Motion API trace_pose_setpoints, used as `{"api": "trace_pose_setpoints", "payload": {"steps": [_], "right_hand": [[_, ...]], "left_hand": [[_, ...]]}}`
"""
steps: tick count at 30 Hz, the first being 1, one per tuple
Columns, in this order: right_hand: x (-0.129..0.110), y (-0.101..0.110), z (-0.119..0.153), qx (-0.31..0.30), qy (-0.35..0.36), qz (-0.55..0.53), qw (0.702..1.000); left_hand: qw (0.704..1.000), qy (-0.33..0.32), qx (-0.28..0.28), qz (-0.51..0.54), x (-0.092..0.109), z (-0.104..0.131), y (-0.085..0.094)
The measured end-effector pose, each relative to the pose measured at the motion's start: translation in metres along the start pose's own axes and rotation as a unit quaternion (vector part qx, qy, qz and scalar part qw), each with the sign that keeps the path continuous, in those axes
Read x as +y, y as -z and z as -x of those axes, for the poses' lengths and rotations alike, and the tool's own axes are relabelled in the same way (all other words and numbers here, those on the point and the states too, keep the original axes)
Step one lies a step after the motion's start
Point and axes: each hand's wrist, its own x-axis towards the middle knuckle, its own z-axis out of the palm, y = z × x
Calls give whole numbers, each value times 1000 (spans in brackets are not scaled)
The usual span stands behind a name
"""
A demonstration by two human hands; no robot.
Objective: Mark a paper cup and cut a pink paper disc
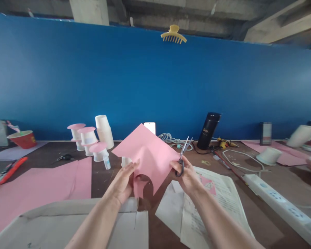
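Note:
A sheet of pink paper (152, 157) with a rounded cut-out at its lower edge is held up over the table. My left hand (123, 180) pinches its lower left part, thumb on top. At the sheet's right corner, my right hand (188, 175) is closed around a pair of scissors (181, 165) by the dark handles and also touches the paper. The scissor blades point up and stand slightly apart, beside the sheet. Behind the paper's left edge, a white paper cup (125, 161) is partly hidden.
At left stand paper cups with pink discs (87, 138), stacked cups (104, 133), a small bottle (107, 161) and pink sheets (52, 180). Cardboard (59, 224) and printed paper (223, 204) lie in front. At right are a black flask (209, 131) and a power strip (277, 197).

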Motion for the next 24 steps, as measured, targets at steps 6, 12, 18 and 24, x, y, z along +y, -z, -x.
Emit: {"api": "trace_pose_setpoints", "payload": {"steps": [6, 12, 18, 24], "right_hand": [[-2, -3, 4, 6, 9, 68, 998], [6, -18, 17, -109, -76, 148, 980], [10, -29, 27, -159, -74, 193, 965], [14, -25, 22, -125, -39, 165, 977]], "left_hand": [[997, -38, 60, 17, 0, -5, 4], [980, -126, 135, 76, 8, -14, 15], [971, -160, 168, 65, 10, -13, 14], [971, -162, 170, 54, 9, -13, 16]]}}
